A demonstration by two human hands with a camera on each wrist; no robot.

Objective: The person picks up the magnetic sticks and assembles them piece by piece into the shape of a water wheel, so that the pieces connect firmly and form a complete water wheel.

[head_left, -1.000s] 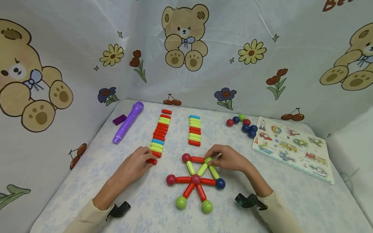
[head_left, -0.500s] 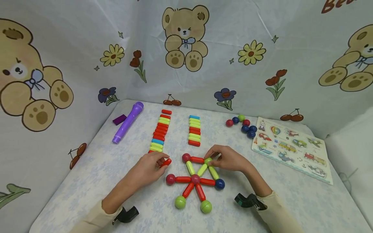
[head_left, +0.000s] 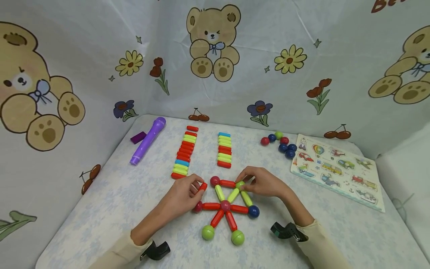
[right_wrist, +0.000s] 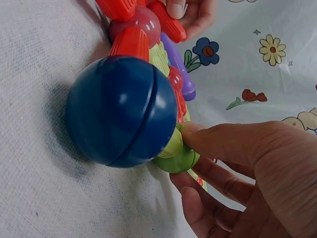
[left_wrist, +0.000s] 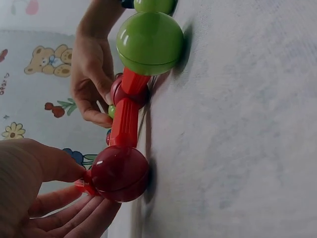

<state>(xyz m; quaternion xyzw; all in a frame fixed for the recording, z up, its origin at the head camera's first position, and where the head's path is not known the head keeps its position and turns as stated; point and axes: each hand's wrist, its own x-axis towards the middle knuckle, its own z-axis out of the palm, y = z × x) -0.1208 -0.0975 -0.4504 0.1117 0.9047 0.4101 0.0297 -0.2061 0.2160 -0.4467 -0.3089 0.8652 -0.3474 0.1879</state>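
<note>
My left hand (head_left: pixel 181 193) pinches a short red stick (head_left: pixel 203 186) between thumb and fingers, at the left side of a wheel-like build of sticks and balls. The outer red ball (head_left: pixel 198 207) there is partly covered by that hand; in the left wrist view, the held stick (left_wrist: pixel 86 183) overlaps this ball's edge. At the build's upper right, my right hand (head_left: pixel 263 182) holds a green ball (head_left: pixel 240 185) with thumb and fingers. Red and yellow-green sticks run out from the central red ball (head_left: pixel 225 206). A blue ball (right_wrist: pixel 119 111) looms close in the right wrist view.
Behind the build lie two columns of coloured sticks, a longer one (head_left: pixel 184 153) and a shorter one (head_left: pixel 224 150). A purple toy microphone (head_left: pixel 147 142) is at the back left. Several loose balls (head_left: pixel 283 148) sit beside a picture board (head_left: pixel 336 170) on the right.
My left hand has taken a red stick from the near end of the longer column and carried it right to the build. The right hand has stayed on the green ball.
</note>
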